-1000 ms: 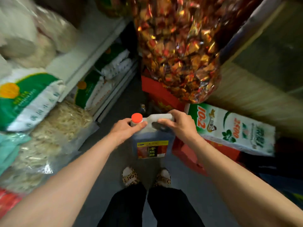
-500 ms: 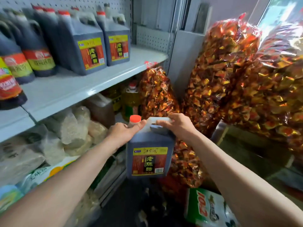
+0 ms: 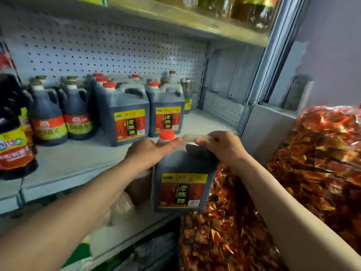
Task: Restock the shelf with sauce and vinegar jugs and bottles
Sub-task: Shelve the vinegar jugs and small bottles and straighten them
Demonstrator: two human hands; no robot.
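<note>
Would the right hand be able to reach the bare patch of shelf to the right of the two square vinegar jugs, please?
Probably yes. The right hand grips the held jug by its handle just in front of the shelf, and nothing stands on that patch beside the shelved jugs. The left hand steadies the neck.

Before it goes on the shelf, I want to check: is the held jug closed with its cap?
Closed. The red cap sits on the neck of the jug, held by the left hand and right hand. How tightly, cannot tell.
</note>
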